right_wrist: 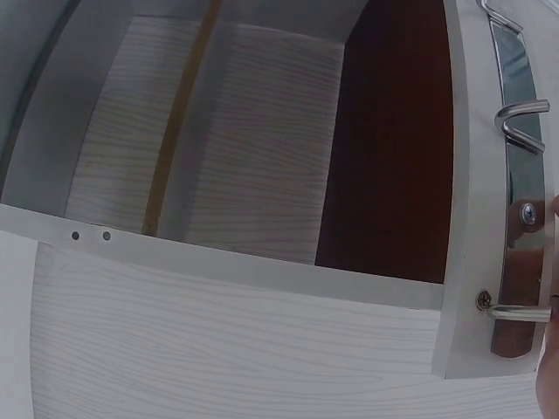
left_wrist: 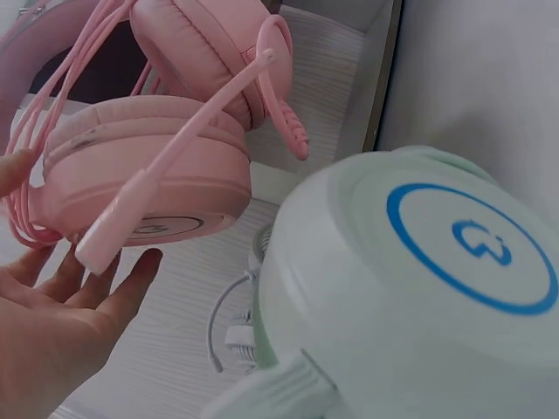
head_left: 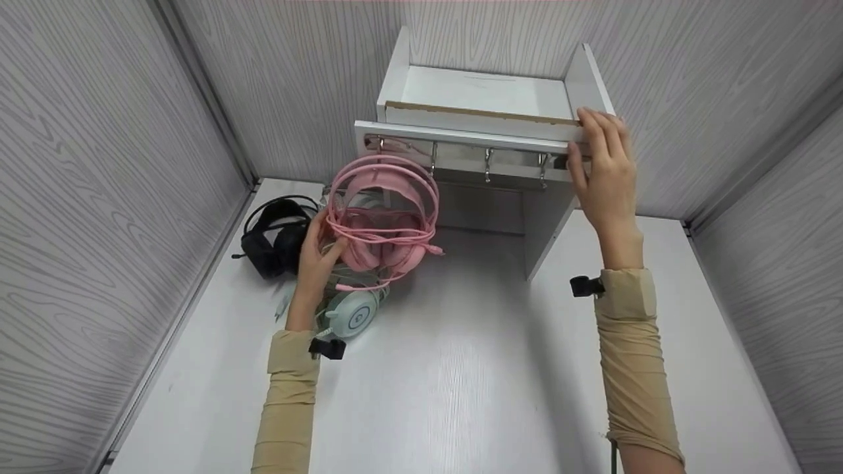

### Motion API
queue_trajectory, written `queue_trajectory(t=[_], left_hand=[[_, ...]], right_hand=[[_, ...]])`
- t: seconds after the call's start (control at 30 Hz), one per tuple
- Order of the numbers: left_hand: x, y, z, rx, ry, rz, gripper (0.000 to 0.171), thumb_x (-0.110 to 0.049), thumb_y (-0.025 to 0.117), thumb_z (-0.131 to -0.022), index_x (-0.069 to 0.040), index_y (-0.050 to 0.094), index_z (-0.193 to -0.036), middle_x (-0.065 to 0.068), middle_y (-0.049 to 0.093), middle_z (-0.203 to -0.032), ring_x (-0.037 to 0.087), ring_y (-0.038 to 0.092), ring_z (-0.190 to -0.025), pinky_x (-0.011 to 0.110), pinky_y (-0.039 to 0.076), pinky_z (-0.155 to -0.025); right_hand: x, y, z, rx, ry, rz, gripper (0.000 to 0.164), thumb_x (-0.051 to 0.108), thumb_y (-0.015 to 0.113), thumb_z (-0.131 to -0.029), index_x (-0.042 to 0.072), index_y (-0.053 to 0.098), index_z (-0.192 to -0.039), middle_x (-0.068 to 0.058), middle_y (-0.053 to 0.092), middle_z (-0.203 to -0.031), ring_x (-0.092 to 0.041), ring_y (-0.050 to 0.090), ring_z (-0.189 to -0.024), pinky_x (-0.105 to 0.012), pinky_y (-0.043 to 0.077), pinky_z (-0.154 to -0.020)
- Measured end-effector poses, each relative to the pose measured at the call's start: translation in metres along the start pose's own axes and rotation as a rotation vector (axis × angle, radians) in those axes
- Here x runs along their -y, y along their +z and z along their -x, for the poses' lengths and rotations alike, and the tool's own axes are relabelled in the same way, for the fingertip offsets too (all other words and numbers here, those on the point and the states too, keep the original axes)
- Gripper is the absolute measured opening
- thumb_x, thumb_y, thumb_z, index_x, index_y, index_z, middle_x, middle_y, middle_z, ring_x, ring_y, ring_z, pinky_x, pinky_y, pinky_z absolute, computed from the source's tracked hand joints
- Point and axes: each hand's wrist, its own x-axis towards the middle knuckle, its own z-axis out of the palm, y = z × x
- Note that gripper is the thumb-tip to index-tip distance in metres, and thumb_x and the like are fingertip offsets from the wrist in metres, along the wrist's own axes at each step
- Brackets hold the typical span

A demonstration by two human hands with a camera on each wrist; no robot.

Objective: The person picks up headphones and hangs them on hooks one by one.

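Observation:
A pink headset (head_left: 405, 255), its cable wound around it, is upright at the left end of the hook rail (head_left: 461, 146), headband at the leftmost hook (head_left: 381, 143). My left hand (head_left: 319, 253) grips its left side. In the left wrist view the thumb lies by the cable loops and the fingers (left_wrist: 131, 292) curl under the pink ear cup (left_wrist: 144, 175). At the right end of the white shelf unit (head_left: 487, 118), my right hand (head_left: 607, 171) holds the corner, fingers over the top and thumb at the rail's front. The right wrist view shows only a sliver of that hand.
A black headset (head_left: 269, 247) lies on the table left of my left hand. A mint-green headset (head_left: 353, 313) lies below the pink one, close to my left forearm. Several bare metal hooks (head_left: 488, 164) project from the rail. Grey panels (head_left: 85, 164) enclose the table.

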Motion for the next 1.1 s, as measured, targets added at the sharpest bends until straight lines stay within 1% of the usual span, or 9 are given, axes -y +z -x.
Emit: queue_trajectory(t=[0.1,0.2,0.37,0.5,0.67,0.8,0.97,1.03,1.1], left_hand=[[0.014,-0.005,0.0,-0.005,0.036,0.037,0.059,-0.002,0.051,-0.102,0.002,0.03,-0.157,0.02,0.04,-0.156,0.03,0.042,-0.14,0.034,0.04,-0.107],[0.021,-0.008,0.0,-0.044,0.076,0.068,0.053,-0.007,0.047,-0.104,-0.001,0.036,-0.155,0.017,0.045,-0.153,0.026,0.044,-0.139,0.032,0.041,-0.107],[0.022,-0.01,0.002,-0.195,0.102,0.09,0.037,-0.008,0.049,-0.106,0.004,0.052,-0.14,0.02,0.059,-0.136,0.02,0.057,-0.123,0.028,0.049,-0.098],[0.02,-0.012,0.005,-0.293,0.075,0.082,0.025,-0.007,0.052,-0.105,0.009,0.059,-0.124,0.022,0.065,-0.119,0.021,0.065,-0.109,0.027,0.053,-0.087],[0.019,-0.018,0.01,-0.307,0.04,0.056,0.025,-0.01,0.05,-0.106,0.008,0.062,-0.12,0.023,0.068,-0.111,0.02,0.069,-0.096,0.035,0.055,-0.081],[0.016,-0.023,0.017,-0.298,0.049,0.018,0.026,-0.007,0.048,-0.107,0.012,0.061,-0.12,0.03,0.066,-0.11,0.015,0.069,-0.089,0.032,0.056,-0.078],[0.003,-0.028,0.029,-0.305,0.046,0.014,0.026,-0.001,0.046,-0.106,0.018,0.058,-0.118,0.034,0.065,-0.107,0.014,0.069,-0.085,0.029,0.057,-0.076],[0.005,-0.033,0.033,-0.322,0.034,0.011,0.026,-0.001,0.046,-0.106,0.019,0.058,-0.117,0.032,0.065,-0.107,0.016,0.069,-0.085,0.029,0.057,-0.076],[0.014,-0.039,0.036,-0.353,0.027,0.009,0.025,-0.001,0.047,-0.106,0.018,0.059,-0.117,0.03,0.067,-0.106,0.018,0.069,-0.087,0.03,0.057,-0.075]], right_hand=[[0.0,-0.001,0.0,-0.004,0.002,-0.004,0.042,0.022,0.053,-0.106,0.01,0.054,-0.146,-0.008,0.056,-0.144,-0.023,0.043,-0.138,-0.037,0.019,-0.123],[0.0,-0.001,0.0,-0.008,0.001,-0.006,0.041,0.022,0.053,-0.106,0.009,0.054,-0.145,-0.008,0.056,-0.143,-0.023,0.043,-0.138,-0.037,0.019,-0.123],[0.0,-0.002,0.0,-0.008,-0.001,-0.005,0.041,0.022,0.053,-0.106,0.01,0.054,-0.145,-0.008,0.056,-0.143,-0.024,0.044,-0.137,-0.036,0.02,-0.123],[0.0,-0.002,0.0,-0.009,0.007,-0.003,0.041,0.023,0.053,-0.106,0.01,0.055,-0.145,-0.008,0.057,-0.143,-0.024,0.045,-0.136,-0.035,0.02,-0.123],[0.0,-0.002,-0.001,-0.011,0.01,-0.006,0.041,0.022,0.054,-0.106,0.01,0.055,-0.145,-0.008,0.057,-0.143,-0.024,0.045,-0.136,-0.035,0.021,-0.122],[-0.001,-0.002,-0.001,-0.006,0.015,-0.013,0.041,0.022,0.053,-0.106,0.01,0.055,-0.145,-0.008,0.056,-0.143,-0.023,0.044,-0.137,-0.034,0.023,-0.122],[-0.001,-0.001,0.0,-0.006,0.009,-0.017,0.041,0.022,0.054,-0.106,0.011,0.055,-0.145,-0.007,0.056,-0.143,-0.023,0.044,-0.137,-0.035,0.023,-0.122],[-0.001,0.0,0.0,-0.009,0.003,-0.017,0.041,0.021,0.054,-0.105,0.01,0.055,-0.145,-0.008,0.057,-0.143,-0.023,0.044,-0.137,-0.035,0.022,-0.122],[-0.001,0.0,0.0,-0.008,0.001,-0.018,0.041,0.022,0.054,-0.105,0.01,0.055,-0.145,-0.008,0.057,-0.143,-0.023,0.044,-0.137,-0.035,0.023,-0.122]])
